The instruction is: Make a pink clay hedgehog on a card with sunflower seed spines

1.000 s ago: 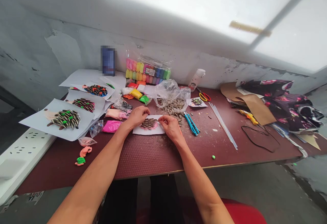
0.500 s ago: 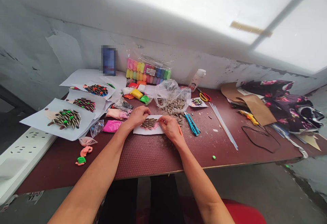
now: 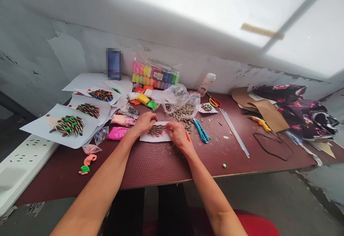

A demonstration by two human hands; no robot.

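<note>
A white card (image 3: 167, 138) lies on the dark red table, bearing a cluster of striped seeds (image 3: 157, 130) edged in pink. My left hand (image 3: 145, 122) rests at the card's upper left with its fingers closed; what they hold, if anything, is too small to name. Over the card's right side, my right hand (image 3: 177, 133) has its fingertips pressed together beside the seeds, and anything between them is hidden. Loose seeds (image 3: 185, 112) spill from a clear plastic bag (image 3: 176, 96) behind the right hand. A blue cutter (image 3: 201, 131) lies to the right of that hand.
Seed-covered hedgehog sheets (image 3: 76, 141) are at the left, above a white power strip (image 3: 27, 160). Bagged pink clay (image 3: 117, 133) is beside the left forearm. Rightward are scissors (image 3: 215, 102), clear sticks (image 3: 234, 132), a glue gun (image 3: 260, 123) and a bottle (image 3: 206, 84).
My right hand has shifted very slightly left over the card. My left hand stays nearly still, and the whole view has moved a little.
</note>
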